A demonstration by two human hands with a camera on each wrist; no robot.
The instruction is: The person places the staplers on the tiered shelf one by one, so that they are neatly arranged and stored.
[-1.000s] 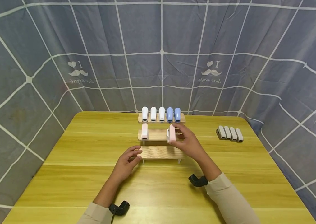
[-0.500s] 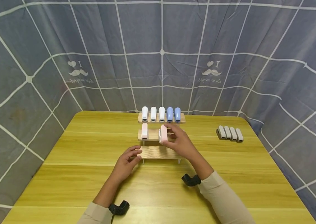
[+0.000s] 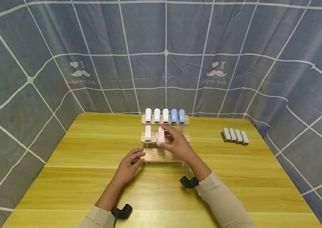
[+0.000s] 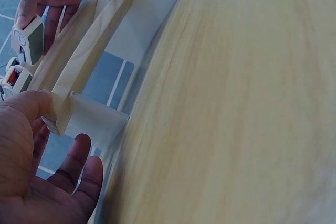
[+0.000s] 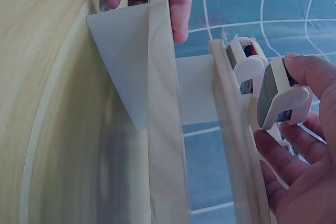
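My right hand (image 3: 178, 144) pinches a small pink stapler (image 3: 161, 136) between thumb and fingers, over the middle step of a three-step wooden display rack (image 3: 163, 155). To its left, a second pink stapler (image 3: 148, 133) stands on that middle step. In the right wrist view the held stapler (image 5: 270, 95) shows its grey base, close beside the standing pink stapler (image 5: 245, 61). My left hand (image 3: 129, 166) holds the left end of the lowest step; in the left wrist view its thumb lies on the board's end (image 4: 59, 103), with other fingers spread below.
On the rack's top step stand three white staplers (image 3: 156, 116) and two blue staplers (image 3: 177, 116). Several greyish-white staplers (image 3: 234, 136) sit in a row at the table's right. A grey checked curtain (image 3: 115, 69) surrounds the wooden table (image 3: 86, 177) at the back and sides.
My right hand has carried the pink stapler leftward along the middle step, closer to the standing pink one. My left hand has stayed at the rack's end.
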